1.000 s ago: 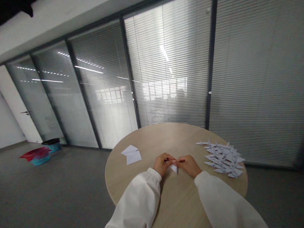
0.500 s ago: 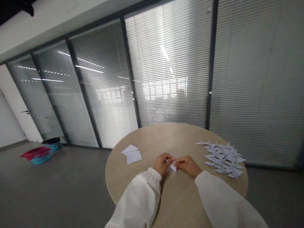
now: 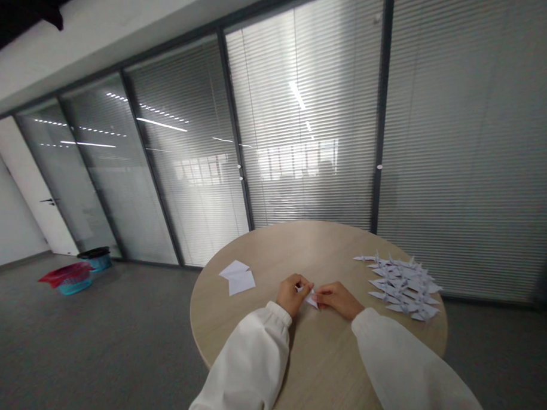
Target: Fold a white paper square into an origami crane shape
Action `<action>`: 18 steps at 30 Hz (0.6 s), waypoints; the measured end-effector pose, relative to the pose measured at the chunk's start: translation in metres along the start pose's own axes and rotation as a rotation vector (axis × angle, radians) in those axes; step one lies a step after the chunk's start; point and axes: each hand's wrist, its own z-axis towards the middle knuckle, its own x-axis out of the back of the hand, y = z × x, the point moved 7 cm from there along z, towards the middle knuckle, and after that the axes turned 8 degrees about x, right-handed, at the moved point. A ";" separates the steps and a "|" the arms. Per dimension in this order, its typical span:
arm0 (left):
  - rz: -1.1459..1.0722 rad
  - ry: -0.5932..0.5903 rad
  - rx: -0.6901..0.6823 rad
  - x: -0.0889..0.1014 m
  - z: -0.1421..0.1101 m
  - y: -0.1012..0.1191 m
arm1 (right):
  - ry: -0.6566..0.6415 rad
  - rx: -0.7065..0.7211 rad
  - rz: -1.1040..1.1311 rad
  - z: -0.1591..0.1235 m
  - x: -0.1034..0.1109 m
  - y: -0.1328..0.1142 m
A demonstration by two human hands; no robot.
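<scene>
**My left grip (image 3: 292, 294) and my right grip (image 3: 337, 300) pinch a folded white paper (image 3: 312, 299) above the round wooden desk (image 3: 294, 244)**

A glass partition (image 3: 459, 146) with slatted blinds behind it runs along the far side of the room; a white door (image 3: 32, 184) with a dark lever handle stands at its left end; a grey floor (image 3: 116, 343) stretches under everything. Well left of the desk, a blue basket (image 3: 74, 286) sits on the floor with a red item (image 3: 65, 273) lying across it, though I can't tell what that is; just behind it stands a teal bin (image 3: 96, 260) with a black rim.

The desk is pale and wood-grained; a spread of white origami cranes (image 3: 403, 287) covers the part nearest its right edge, many of them overlapping; loose white paper sheets (image 3: 237, 281) lie toward its left edge, well apart from the cranes. My white sleeves (image 3: 245, 365) cross the near edge of the desk, gathered at the wrists.

Both grips are closed, their fingertips pinching the folded white paper from either side; it is small and pointed, held between my hands near the middle of the desk's near half, its tip angled down toward the wood.
</scene>
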 end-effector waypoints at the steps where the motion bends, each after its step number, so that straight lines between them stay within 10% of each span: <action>1: 0.000 -0.001 -0.006 -0.001 0.000 -0.001 | -0.003 -0.001 0.011 0.000 0.000 0.001; 18: -0.245 -0.081 0.084 -0.010 0.003 -0.016 | -0.001 -0.059 0.228 -0.001 -0.004 0.005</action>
